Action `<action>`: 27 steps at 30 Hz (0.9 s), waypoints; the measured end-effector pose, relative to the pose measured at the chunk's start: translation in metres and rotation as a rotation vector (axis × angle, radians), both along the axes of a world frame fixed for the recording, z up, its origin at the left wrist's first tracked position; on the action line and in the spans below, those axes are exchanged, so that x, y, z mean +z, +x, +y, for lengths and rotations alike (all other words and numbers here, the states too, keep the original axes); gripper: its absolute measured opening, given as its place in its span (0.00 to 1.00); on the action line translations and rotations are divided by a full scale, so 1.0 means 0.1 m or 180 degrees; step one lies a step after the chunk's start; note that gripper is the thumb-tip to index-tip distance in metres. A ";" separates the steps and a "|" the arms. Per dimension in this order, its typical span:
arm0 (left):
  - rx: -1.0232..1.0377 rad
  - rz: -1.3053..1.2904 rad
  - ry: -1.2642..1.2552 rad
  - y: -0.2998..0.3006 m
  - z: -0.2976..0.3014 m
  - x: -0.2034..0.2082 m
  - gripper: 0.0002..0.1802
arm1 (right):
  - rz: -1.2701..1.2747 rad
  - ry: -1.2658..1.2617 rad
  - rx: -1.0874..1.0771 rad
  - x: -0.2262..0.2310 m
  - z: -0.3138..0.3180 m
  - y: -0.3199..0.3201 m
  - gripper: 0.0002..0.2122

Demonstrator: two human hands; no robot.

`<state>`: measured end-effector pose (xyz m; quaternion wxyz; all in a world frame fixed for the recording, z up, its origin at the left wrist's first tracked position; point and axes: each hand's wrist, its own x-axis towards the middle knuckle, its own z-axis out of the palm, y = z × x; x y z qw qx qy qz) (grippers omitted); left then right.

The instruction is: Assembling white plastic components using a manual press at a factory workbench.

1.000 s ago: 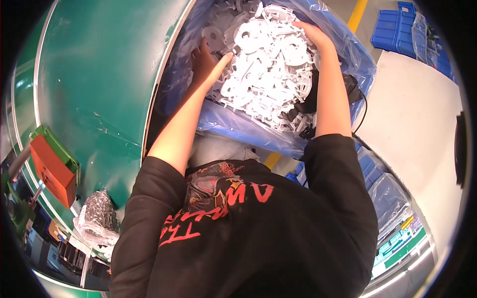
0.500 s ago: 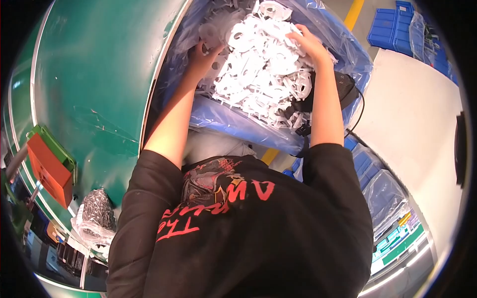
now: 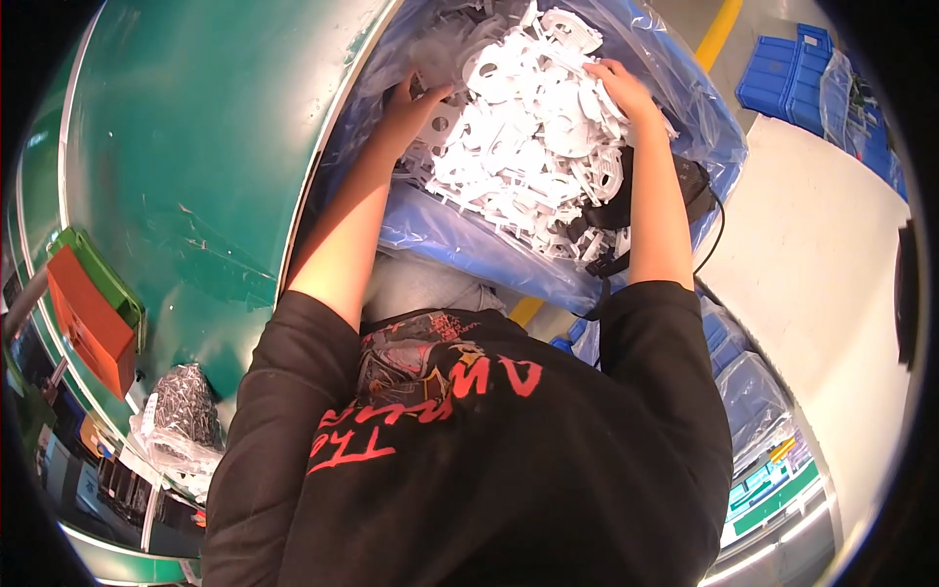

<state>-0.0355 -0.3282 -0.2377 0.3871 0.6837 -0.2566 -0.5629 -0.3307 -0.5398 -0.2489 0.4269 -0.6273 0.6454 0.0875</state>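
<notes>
A heap of white plastic parts (image 3: 528,137), many with round holes, fills a blue bin (image 3: 469,245) lined with clear plastic film. At the heap's left side is my left hand (image 3: 415,106), thumb and fingers spread apart against the parts; some of its fingertips are hidden. My right hand (image 3: 629,93) rests on the heap's right side, its fingers stretched over the pieces and its thumb out of sight. Neither hand shows a piece clearly gripped. Beneath my right forearm, a black device (image 3: 693,186) with a cable lies on the bin's near right part.
A green-topped table (image 3: 196,127) stands close on the left, with an orange-red bin (image 3: 93,318) and a bag of dark small parts (image 3: 186,406) along it. To the right are a white surface (image 3: 782,235) and blue crates (image 3: 782,78) on the floor beyond.
The view has shifted slightly, so the bin and heap appear a little further right and lower. Both hands stay at the heap's sides, with their fingers only slightly moved.
</notes>
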 end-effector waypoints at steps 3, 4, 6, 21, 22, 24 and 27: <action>0.0010 -0.0019 -0.0064 -0.04 -0.04 -0.03 0.50 | -0.0092 -0.0306 0.0238 -0.06 0.01 0.07 0.40; 0.0011 -0.0198 -0.0077 -0.01 0.00 -0.09 0.50 | 0.0117 -0.0160 0.0181 0.06 0.06 0.25 0.41; -0.0004 -0.0355 -0.0104 0.03 0.04 -0.17 0.49 | 0.0262 -0.0006 0.0011 0.23 0.14 0.41 0.44; 0.0034 -0.0507 -0.0048 0.01 -0.01 -0.10 0.47 | -0.1045 0.0404 -0.0839 0.17 0.39 0.37 0.21; -0.0165 -0.0374 0.0125 0.11 0.01 -0.16 0.48 | -0.1056 0.0403 -0.0808 0.26 0.51 0.45 0.21; -0.0354 -0.0235 0.0317 0.16 0.07 -0.23 0.49 | -0.1937 0.0005 -0.0854 0.35 0.75 0.61 0.21; -0.0140 0.0304 0.0382 -0.02 0.13 0.10 0.43 | -0.1787 -0.0219 -0.1195 0.25 0.76 0.51 0.23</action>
